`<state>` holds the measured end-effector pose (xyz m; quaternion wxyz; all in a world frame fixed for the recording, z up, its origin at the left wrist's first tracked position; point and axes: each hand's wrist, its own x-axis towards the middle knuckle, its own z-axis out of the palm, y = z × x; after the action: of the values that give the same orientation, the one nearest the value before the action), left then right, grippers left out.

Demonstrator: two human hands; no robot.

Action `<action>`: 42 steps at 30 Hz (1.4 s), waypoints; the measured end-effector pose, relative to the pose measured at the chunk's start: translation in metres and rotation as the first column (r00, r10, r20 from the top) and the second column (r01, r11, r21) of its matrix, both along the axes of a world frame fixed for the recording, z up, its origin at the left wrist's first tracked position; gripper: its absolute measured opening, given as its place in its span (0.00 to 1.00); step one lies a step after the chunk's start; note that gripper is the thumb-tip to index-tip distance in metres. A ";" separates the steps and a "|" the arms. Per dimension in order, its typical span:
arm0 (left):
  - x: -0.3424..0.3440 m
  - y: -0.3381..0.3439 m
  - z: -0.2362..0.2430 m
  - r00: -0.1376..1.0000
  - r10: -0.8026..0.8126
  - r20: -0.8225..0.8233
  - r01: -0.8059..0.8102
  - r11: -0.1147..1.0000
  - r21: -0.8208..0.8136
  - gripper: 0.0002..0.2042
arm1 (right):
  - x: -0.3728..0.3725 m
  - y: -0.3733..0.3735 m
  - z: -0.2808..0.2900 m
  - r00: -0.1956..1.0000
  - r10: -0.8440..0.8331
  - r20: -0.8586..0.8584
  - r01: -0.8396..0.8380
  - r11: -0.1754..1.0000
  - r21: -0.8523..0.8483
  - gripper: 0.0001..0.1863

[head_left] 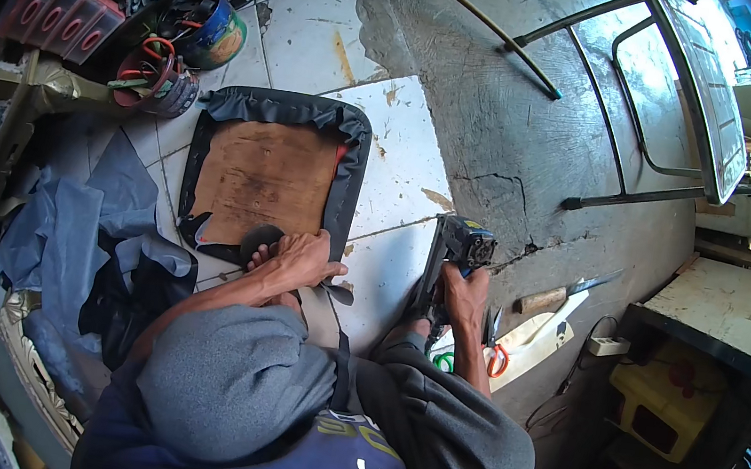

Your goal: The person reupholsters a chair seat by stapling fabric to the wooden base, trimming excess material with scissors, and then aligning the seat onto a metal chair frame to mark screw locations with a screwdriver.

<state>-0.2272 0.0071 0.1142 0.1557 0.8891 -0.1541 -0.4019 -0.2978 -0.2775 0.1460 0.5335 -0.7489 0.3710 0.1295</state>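
Observation:
A seat pad lies face down on the tiles in front of me, its brown wooden board [264, 184] framed by black cover material [345, 188] folded over the edges. At the pad's near edge my left hand [298, 260] is closed, its fingers curled on a loose dark flap of the cover. To the right of the pad, my right hand [464, 294] grips a black staple gun [464, 242] by its handle, apart from the pad. The gun's lower end is partly hidden by my leg and hand.
Grey and black material [125, 230] lies crumpled at left. Tubs of tools [215, 35] and a red drawer box [61, 13] stand far left. Right of me are scissors [498, 361] and a wooden-handled knife [541, 301]. A metal-framed chair [697, 97] lies far right; a hose [475, 15] crosses the floor.

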 end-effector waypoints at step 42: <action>0.006 0.005 -0.082 0.807 0.507 0.303 -0.305 0.797 -0.521 0.19 | 0.068 0.059 0.000 0.398 0.911 -0.113 -0.915 0.385 -0.117 0.25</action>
<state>-0.2212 0.0118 0.0317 0.4031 0.9061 -0.0731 -0.1057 -0.2295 -0.2186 0.1460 0.3074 -0.8676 -0.0838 0.3818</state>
